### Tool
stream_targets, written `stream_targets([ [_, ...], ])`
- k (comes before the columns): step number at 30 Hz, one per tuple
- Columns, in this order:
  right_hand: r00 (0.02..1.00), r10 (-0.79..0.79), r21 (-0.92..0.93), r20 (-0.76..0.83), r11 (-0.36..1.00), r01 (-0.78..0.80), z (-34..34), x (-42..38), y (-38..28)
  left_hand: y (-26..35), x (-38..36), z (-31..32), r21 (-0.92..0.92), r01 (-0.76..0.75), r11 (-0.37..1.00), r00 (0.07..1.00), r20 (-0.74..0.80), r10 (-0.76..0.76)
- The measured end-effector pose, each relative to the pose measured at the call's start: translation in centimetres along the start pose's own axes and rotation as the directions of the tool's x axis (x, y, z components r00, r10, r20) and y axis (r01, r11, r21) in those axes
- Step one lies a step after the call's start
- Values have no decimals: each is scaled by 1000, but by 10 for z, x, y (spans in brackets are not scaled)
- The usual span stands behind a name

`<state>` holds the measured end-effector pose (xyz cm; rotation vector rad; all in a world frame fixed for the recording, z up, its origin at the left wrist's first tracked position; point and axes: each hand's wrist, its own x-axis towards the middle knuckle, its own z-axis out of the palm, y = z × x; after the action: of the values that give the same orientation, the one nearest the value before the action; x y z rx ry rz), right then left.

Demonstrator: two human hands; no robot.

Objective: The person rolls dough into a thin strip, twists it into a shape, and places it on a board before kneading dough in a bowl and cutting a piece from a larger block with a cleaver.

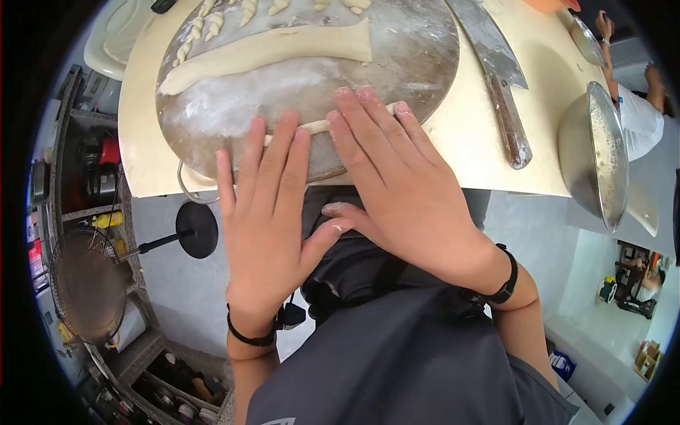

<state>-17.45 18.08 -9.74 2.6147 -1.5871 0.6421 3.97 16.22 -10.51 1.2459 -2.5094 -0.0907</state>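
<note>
Head view, left hand (pixel 265 219), right hand (pixel 411 195), both open, partly covering dough strip (pixel 316 127), cleaver (pixel 498 74) between board (pixel 418 60) and bowl (pixel 576 145)

A: Obs. 1, 12 o'clock: thin, pale dough strip (pixel 316 127), partly hidden beneath flat bare left hand (pixel 265 202) and bare right hand (pixel 407 191).
B: Cut-offs?
A: Top edge crops small, pale twisted dough pieces (pixel 248 10), 11 o'clock; broad grey metal cleaver (pixel 492 46), 1 o'clock.
B: Round, black wire-caged fan (pixel 88 283), between 8 and 9?
A: Blades blurred, uncountable.
</note>
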Motion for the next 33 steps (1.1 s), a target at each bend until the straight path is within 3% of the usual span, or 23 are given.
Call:
stream_targets([
  [5,999,46,60,30,997,-47,-6,-1,-4,4,4,-7,-17,-5,1000,1000,12,6],
  [11,999,-27,-74,-30,997,25,3,13,0,-1,19,2,-21,8,1000,997,-73,-10],
  [17,1000,-14,25,24,1000,13,-4,9,6,3,11,-5,3,20,1000,999,-33,-20],
  [24,994,-27,65,-110,997,34,-7,22,24,3,20,-14,-6,49,999,994,-97,-49],
  [27,992,-80,76,-96,993,87,-10,22,27,3,24,-19,-9,-26,1000,1000,-10,26],
  [33,975,-161,143,-156,973,183,-6,12,35,3,20,-11,-29,-82,996,989,-129,77],
])
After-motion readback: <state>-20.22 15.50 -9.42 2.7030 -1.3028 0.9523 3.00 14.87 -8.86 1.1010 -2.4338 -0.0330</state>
